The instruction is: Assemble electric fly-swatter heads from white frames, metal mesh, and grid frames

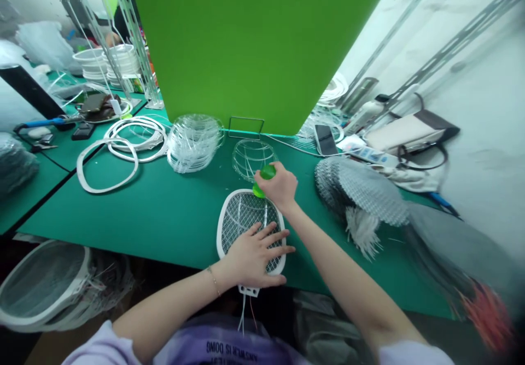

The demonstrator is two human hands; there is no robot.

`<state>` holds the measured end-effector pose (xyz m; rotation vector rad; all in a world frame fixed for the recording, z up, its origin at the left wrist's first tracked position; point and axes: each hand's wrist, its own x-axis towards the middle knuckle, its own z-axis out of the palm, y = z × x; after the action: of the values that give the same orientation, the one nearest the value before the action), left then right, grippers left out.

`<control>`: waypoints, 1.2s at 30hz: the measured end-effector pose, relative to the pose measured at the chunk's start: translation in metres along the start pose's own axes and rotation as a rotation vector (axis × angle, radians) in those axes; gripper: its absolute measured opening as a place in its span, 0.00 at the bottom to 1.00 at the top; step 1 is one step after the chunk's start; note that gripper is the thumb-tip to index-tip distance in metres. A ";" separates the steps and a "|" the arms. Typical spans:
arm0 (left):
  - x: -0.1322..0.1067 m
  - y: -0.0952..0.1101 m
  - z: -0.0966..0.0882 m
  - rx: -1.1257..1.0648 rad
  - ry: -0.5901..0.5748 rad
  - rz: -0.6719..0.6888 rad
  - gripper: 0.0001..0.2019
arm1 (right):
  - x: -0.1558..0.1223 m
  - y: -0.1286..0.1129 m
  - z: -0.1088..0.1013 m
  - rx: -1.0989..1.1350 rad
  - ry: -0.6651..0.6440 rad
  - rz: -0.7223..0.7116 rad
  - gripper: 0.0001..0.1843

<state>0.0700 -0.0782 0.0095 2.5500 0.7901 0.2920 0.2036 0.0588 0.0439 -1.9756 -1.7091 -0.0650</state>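
A white racket-shaped mesh frame [221, 220] lies flat at the table's front edge, its short neck with wires pointing toward me. My left hand [258, 253] rests on its mesh, palm down with the fingers spread. Above the frame's far rim, my right hand [279, 185] is wrapped round a bright green knobbed tool [268, 172]. The tool's lower end meets the far rim; its tip is hidden. Just behind the frame lies a clear plastic ring piece [250, 160] with curved ribs, partly covered by my right hand.
A stack of clear ring pieces [192, 143] and white frame rings [107, 187] lie on the left. Grey mesh sheets [369, 190] are piled on the right, near a phone [326, 139]. A green panel [254, 47] stands behind. Finished-looking mesh frames [45, 280] hang low at left.
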 end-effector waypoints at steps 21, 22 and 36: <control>0.000 -0.004 0.004 0.088 0.078 0.043 0.34 | -0.023 -0.066 0.033 0.247 0.054 -0.436 0.17; 0.000 -0.004 0.004 0.087 0.069 0.034 0.33 | -0.027 -0.069 0.033 0.271 0.063 -0.453 0.17; -0.005 -0.004 0.005 0.048 0.012 -0.006 0.41 | -0.090 -0.076 -0.004 0.507 0.031 -0.705 0.11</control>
<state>0.0657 -0.0798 0.0028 2.5922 0.8188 0.2897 0.1155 -0.0192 0.0412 -0.9578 -2.0676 0.0830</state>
